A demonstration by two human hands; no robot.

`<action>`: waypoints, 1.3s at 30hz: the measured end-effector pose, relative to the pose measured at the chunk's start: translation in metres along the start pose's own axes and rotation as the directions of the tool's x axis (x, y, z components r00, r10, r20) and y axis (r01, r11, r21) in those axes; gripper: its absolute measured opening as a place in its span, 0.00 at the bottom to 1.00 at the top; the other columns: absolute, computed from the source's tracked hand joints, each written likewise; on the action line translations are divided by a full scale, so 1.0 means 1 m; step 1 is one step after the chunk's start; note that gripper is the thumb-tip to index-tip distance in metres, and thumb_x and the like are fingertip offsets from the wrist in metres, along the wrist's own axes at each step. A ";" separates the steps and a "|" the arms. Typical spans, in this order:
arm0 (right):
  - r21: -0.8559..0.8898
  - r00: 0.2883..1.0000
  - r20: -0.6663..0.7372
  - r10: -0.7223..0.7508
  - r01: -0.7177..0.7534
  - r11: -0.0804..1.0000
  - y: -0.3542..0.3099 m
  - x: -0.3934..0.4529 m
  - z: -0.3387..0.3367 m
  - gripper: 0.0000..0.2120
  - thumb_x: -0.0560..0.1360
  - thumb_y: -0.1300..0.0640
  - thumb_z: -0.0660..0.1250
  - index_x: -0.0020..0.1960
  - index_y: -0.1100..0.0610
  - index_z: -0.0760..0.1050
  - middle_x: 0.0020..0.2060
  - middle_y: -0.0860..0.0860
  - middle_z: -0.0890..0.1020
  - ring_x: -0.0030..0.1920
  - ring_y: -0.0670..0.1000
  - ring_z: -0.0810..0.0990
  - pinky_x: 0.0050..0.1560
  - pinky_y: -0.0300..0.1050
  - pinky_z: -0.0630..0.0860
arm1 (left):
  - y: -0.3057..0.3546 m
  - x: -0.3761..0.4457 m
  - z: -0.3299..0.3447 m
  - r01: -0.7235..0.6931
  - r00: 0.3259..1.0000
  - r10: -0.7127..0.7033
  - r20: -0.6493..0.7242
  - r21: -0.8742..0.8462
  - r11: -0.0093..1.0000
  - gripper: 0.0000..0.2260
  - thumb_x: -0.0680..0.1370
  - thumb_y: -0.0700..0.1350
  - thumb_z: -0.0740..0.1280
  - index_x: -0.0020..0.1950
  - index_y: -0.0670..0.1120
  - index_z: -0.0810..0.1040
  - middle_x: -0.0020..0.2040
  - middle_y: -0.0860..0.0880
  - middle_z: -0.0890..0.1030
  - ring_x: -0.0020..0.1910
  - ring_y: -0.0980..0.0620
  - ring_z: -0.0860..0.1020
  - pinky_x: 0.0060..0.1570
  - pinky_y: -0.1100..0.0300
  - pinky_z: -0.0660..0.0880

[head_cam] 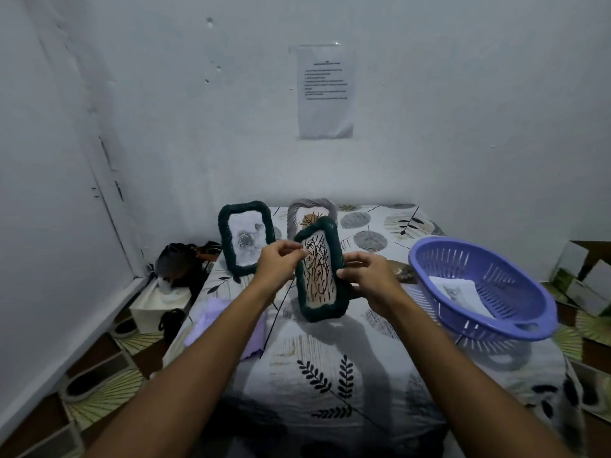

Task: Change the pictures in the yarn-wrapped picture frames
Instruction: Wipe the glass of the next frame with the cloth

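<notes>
- Held above the table (pixel 330 375), tilted: dark green yarn-wrapped frame (pixel 340 259) with a black-line drawing (pixel 317 269) inside.
- Left hand (pixel 277 262) pinching at the frame's upper left edge; what lies between the fingertips too small to make out.
- Right hand (pixel 367 276) curled round the frame's right side; far rim hidden behind its fingers.
- Standing behind: second green frame (pixel 246 238) with a grey rose print; grey frame (pixel 312 213), mostly blocked by the held one.
- Purple basket (pixel 479 285) at right, papers (pixel 463 295) inside, partly hidden by its wall.
- Lilac cloth (pixel 228 322) at left, partly under the left forearm.
- Leaf-print tablecloth; pale walls; taped sheet (pixel 326 92), text illegible.
- Dark objects (pixel 185 262) in the left corner, unidentifiable.
</notes>
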State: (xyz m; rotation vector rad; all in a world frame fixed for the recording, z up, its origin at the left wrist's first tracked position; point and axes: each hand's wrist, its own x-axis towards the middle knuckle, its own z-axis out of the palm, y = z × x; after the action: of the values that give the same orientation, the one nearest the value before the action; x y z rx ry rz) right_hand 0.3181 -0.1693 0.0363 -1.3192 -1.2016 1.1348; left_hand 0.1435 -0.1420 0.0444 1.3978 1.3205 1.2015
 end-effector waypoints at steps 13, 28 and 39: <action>-0.484 0.951 -0.071 -0.300 0.230 0.844 -0.010 -0.007 0.027 0.10 0.69 0.67 0.72 0.49 0.60 0.82 0.43 0.57 0.85 0.42 0.54 0.83 0.43 0.50 0.82 | 0.019 -0.008 0.032 0.062 0.993 -0.080 -0.090 -0.183 0.981 0.07 0.72 0.34 0.73 0.39 0.38 0.74 0.43 0.36 0.81 0.38 0.42 0.84 0.29 0.56 0.80; -0.290 0.982 -0.121 -0.141 0.101 0.952 -0.028 0.020 -0.008 0.04 0.75 0.63 0.68 0.41 0.60 0.80 0.35 0.52 0.78 0.35 0.49 0.74 0.34 0.42 0.71 | -0.014 0.006 0.004 0.235 0.968 -0.251 -0.009 -0.326 0.916 0.12 0.72 0.36 0.73 0.50 0.30 0.77 0.39 0.38 0.83 0.32 0.46 0.83 0.30 0.56 0.80; -0.167 0.940 -0.082 0.332 -0.341 0.925 0.057 0.039 -0.019 0.11 0.75 0.73 0.62 0.54 0.63 0.76 0.43 0.60 0.78 0.40 0.56 0.78 0.32 0.45 0.76 | -0.073 0.018 -0.009 0.374 0.925 -0.379 0.020 -0.222 0.900 0.05 0.74 0.32 0.68 0.39 0.37 0.75 0.29 0.43 0.80 0.26 0.50 0.78 0.30 0.56 0.80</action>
State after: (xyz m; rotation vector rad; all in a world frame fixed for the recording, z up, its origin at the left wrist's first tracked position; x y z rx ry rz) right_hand 0.3445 -0.1334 -0.0195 -1.7329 -1.0832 1.2446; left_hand 0.1208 -0.1185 -0.0239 0.9176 1.3515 1.0639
